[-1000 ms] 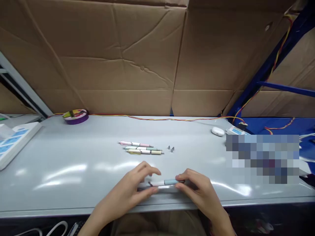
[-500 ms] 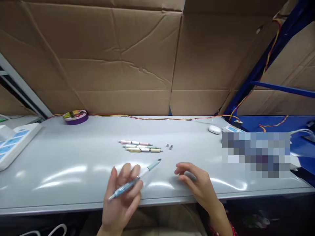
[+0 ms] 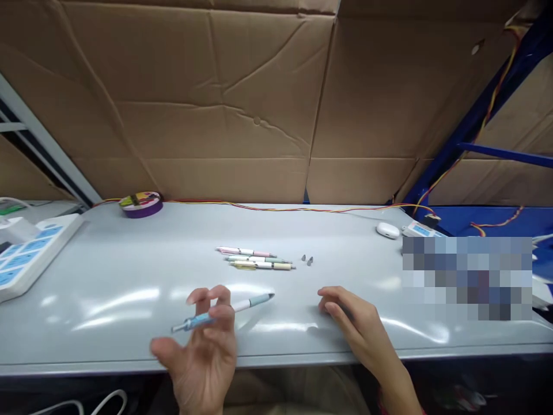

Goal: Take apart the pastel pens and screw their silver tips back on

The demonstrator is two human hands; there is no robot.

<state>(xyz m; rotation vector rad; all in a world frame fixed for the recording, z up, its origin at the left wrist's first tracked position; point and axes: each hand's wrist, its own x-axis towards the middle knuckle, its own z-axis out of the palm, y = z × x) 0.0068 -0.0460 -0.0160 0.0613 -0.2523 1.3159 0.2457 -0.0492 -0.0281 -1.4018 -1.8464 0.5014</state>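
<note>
My left hand is raised palm up near the table's front edge and holds a blue and white pen between its fingertips, the pen lying almost level with its tip to the right. My right hand rests on the grey table to the right of the pen, fingers loosely curled, holding nothing. Farther back lie three pens side by side: a pink one, a green one and a yellow one. Two small grey pen tips sit just right of them.
A purple tape roll sits at the back left. A white and blue device lies at the left edge. A red and yellow cable runs along the back. A white earbud case is at the right. Cardboard walls the back.
One second ago both hands held the blue pen low on the table. My left hand then lifted it alone, and the pen has swung flatter; my right hand let go and rests on the table.
</note>
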